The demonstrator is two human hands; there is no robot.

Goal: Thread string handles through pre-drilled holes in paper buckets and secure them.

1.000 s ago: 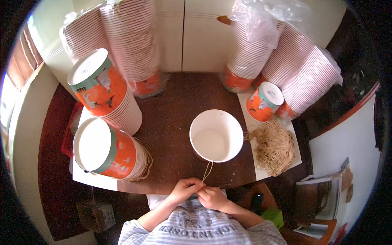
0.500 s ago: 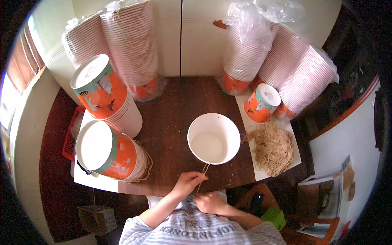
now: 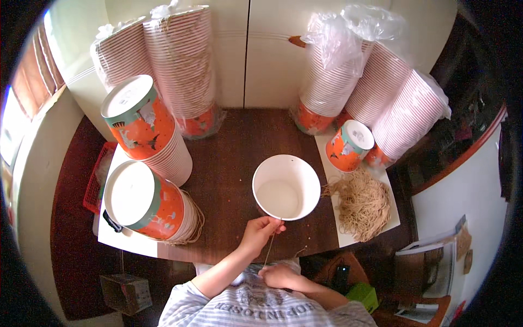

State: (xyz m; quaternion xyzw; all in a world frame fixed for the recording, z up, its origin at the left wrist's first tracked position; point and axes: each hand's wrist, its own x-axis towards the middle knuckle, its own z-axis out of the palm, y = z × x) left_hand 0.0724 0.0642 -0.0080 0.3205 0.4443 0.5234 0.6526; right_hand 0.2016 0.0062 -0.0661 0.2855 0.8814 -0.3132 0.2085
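Note:
A white-lined paper bucket point(image 3: 286, 170) stands upright before me, its mouth up, with a small dark hole near the far rim. At its near rim my left hand point(image 3: 261, 234) is closed in a pinch on a thin tan string point(image 3: 269, 250). The string runs from the rim down toward my lap. There my right hand point(image 3: 279, 276) is closed around the lower part of the string, close to my shirt. The left fingertips partly hide where string and rim meet.
Upside-down orange buckets in stacks point(image 3: 163, 210) stand at the left, string looped around the nearer one. Plastic-wrapped bucket stacks point(image 3: 182, 71) line the back. On the right, a tangle of tan string point(image 3: 366, 204) lies on a white board, behind it a small orange bucket point(image 3: 343, 150).
My left hand has moved up and slightly right to the bucket's rim, still pinching the string. The string below it is drawn straighter. My right hand stays low.

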